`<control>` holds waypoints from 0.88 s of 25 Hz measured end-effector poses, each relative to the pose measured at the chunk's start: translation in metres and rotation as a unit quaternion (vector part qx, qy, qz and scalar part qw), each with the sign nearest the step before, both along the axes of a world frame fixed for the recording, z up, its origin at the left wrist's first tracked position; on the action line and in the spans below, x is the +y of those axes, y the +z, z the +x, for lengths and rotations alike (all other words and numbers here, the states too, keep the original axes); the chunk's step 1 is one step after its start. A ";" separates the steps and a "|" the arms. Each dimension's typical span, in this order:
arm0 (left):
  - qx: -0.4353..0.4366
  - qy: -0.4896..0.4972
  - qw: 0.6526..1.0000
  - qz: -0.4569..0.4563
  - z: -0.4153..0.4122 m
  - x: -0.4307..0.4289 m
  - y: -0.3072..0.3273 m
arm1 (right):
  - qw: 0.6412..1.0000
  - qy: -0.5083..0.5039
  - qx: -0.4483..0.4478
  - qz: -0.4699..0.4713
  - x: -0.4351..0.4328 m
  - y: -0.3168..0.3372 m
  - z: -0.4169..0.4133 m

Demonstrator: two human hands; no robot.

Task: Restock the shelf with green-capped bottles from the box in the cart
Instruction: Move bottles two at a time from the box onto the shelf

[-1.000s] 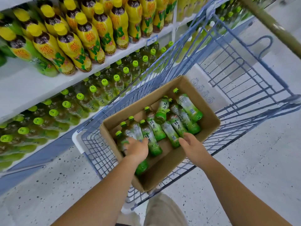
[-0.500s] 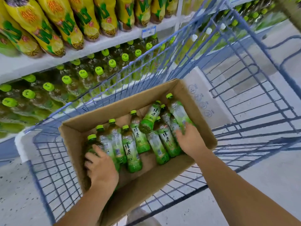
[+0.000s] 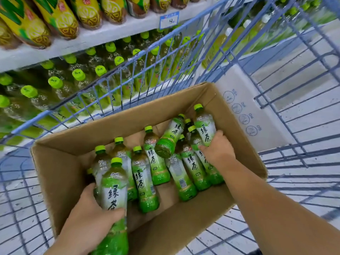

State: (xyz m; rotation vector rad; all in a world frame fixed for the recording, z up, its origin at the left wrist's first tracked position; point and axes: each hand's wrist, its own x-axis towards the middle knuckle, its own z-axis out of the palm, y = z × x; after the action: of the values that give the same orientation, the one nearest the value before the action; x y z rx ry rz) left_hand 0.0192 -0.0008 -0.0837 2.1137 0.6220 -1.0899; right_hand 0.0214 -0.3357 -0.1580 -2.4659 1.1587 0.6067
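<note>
- Green-capped bottles [image 3: 145, 181] lie jumbled in the cardboard box [image 3: 60, 172], which sits in the wire cart [image 3: 117, 83] right beside the shelf [image 3: 103, 36].
- Left hand [image 3: 88, 218] is wrapped round the nearest bottle [image 3: 114, 192], cap end tipped up off the pile.
- Right hand [image 3: 218, 151] curls round the far-right bottle [image 3: 205, 129], wedged among its neighbours.
- Watch the loose bottle [image 3: 170, 138] lying across the others: pulling the right one up could roll it or drag a neighbour along.
- Two one-handed lifts on slick plastic could slip, and a bottle could clip the cart's wire side on the way to the shelf.
</note>
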 end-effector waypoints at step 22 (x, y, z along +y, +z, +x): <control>-0.072 -0.027 0.967 -0.241 0.038 -0.013 0.069 | 0.931 -0.219 -0.168 0.238 0.177 0.147 -0.086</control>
State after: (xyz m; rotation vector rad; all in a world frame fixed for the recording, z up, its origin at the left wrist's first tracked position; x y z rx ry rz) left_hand 0.0573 -0.0139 -0.0151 1.7685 0.2010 -0.9855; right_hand -0.0648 -0.1588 -0.0112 -1.7405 1.1954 0.2744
